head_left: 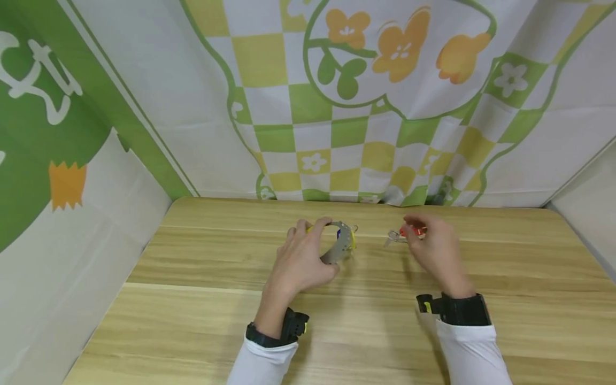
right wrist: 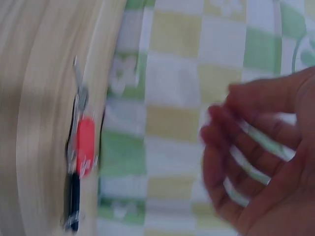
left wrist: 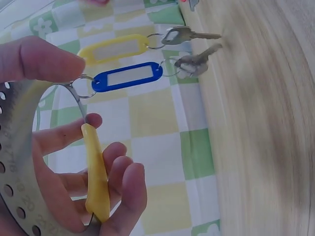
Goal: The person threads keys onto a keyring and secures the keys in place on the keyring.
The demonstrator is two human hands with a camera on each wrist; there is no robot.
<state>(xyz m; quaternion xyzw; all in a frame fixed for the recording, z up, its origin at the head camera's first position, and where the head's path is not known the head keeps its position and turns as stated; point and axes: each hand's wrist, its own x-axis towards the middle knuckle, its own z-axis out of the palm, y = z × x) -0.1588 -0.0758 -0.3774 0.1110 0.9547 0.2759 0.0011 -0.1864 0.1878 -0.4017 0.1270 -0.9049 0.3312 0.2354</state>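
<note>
My left hand [head_left: 300,262] grips a curved metal key ring [head_left: 340,247] with a row of holes along its band and a yellow handle [left wrist: 96,172]. From it hang a yellow key tag [left wrist: 88,56] and a blue key tag [left wrist: 128,77], each with a silver key. The left thumb lies right by the ring's top, close to the tags. Over at the right, my right hand [head_left: 435,246] hovers with loosely bent fingers and nothing between them. Beside it on the table lie a red key tag [right wrist: 85,145], a black key tag [right wrist: 75,201] and a silver key [right wrist: 81,96].
The wooden table [head_left: 192,321] runs back to a hanging checked cloth [head_left: 313,139] with flower prints. A second green and white cloth [head_left: 120,160] bounds the left side. Black straps with cameras sit on both wrists.
</note>
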